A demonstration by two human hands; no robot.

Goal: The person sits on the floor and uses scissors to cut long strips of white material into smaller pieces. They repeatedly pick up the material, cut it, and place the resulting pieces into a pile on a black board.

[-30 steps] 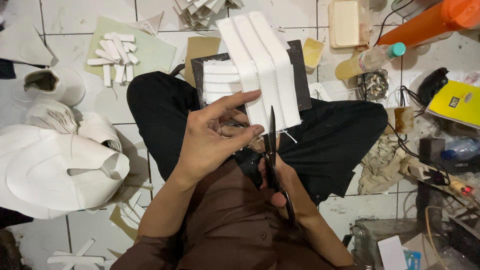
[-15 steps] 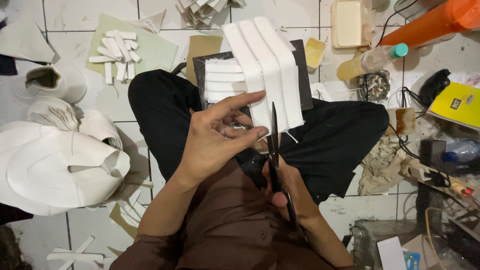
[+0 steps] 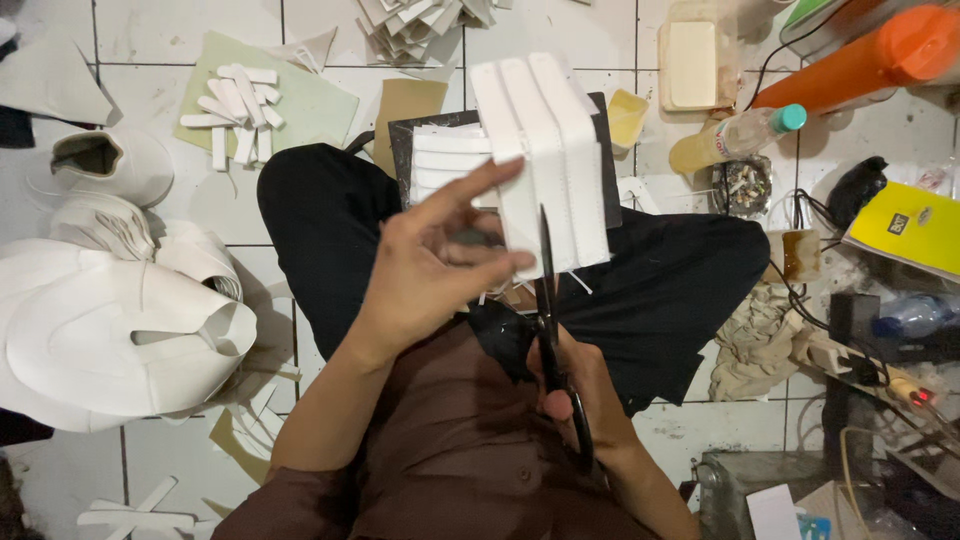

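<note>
Two hands busy: left hand point(image 3: 440, 265) pinches white foam piece point(image 3: 545, 150); right hand point(image 3: 580, 385) grips scissors point(image 3: 548, 300) below it.

A white foam sheet point(image 3: 545, 160), scored into long ridged strips, is held upright over the lap. Black scissors point(image 3: 550, 330) cut into its lower edge, blades pointing upward.

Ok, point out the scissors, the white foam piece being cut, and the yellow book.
scissors point(image 3: 547, 300): head view, on the black blades.
white foam piece point(image 3: 545, 150): head view, on its middle strip.
yellow book point(image 3: 915, 228): head view, on the middle of its cover.
</note>
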